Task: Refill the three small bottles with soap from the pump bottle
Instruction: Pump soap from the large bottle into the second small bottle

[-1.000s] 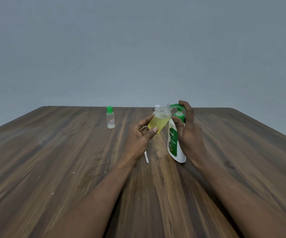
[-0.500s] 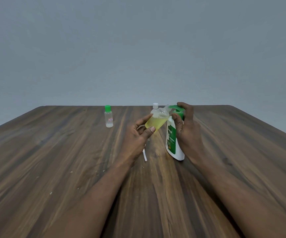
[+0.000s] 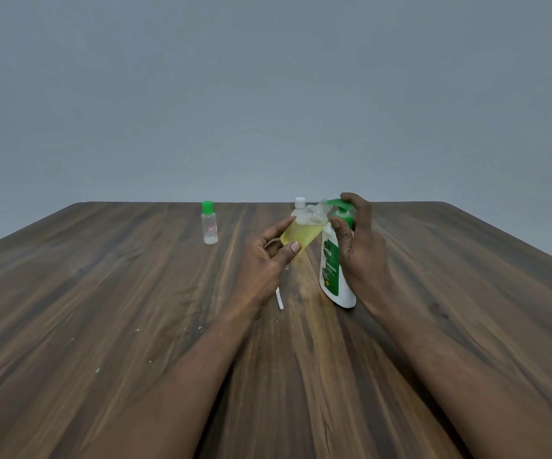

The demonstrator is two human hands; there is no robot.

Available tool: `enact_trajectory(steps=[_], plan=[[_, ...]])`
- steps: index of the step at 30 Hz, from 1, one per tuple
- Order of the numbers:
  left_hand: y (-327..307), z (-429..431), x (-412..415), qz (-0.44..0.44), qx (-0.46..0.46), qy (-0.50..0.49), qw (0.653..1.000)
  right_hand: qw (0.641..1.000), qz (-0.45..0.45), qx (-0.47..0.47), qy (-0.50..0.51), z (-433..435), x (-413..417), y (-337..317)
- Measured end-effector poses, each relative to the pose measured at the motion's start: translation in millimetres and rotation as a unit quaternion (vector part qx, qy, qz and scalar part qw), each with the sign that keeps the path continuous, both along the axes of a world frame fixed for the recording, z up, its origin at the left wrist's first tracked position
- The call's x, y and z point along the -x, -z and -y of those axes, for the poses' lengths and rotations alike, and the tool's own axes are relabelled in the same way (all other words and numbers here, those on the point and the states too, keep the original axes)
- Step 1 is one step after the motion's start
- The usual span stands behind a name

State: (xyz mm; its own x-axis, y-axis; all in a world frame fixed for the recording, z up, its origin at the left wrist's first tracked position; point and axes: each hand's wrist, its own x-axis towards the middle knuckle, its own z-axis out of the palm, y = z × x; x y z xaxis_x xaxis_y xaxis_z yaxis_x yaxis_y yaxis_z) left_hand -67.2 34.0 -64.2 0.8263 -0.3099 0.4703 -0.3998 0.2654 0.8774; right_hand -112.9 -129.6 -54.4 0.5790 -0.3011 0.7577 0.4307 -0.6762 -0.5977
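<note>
My left hand (image 3: 269,256) holds a small clear bottle (image 3: 304,230) with yellow soap in it, tilted so its open neck sits under the green pump spout. My right hand (image 3: 359,246) grips the white and green pump bottle (image 3: 332,276), fingers over the pump head and thumb on the neck. The pump bottle leans to the left on the table. A second small bottle with a white cap (image 3: 300,204) stands just behind the held one, mostly hidden. A third small clear bottle with a green cap (image 3: 209,226) stands to the left.
Everything sits on a dark wooden table (image 3: 102,309) against a plain grey wall. A thin white strip (image 3: 280,301) lies on the table below my left hand. Small pale specks dot the wood at left.
The pump bottle has tipped further to the left toward the small bottle, and both hands have shifted slightly left. The soap level in the held bottle looks much the same.
</note>
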Motion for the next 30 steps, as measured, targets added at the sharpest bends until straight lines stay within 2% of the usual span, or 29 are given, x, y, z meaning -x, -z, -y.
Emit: enact_trajectory(steps=[30], plan=[[-3.2,-1.6,4.4,-0.003,0.003,-0.001,1.0,1.0,0.019,0.005,0.009,1.9,-3.1,1.0]])
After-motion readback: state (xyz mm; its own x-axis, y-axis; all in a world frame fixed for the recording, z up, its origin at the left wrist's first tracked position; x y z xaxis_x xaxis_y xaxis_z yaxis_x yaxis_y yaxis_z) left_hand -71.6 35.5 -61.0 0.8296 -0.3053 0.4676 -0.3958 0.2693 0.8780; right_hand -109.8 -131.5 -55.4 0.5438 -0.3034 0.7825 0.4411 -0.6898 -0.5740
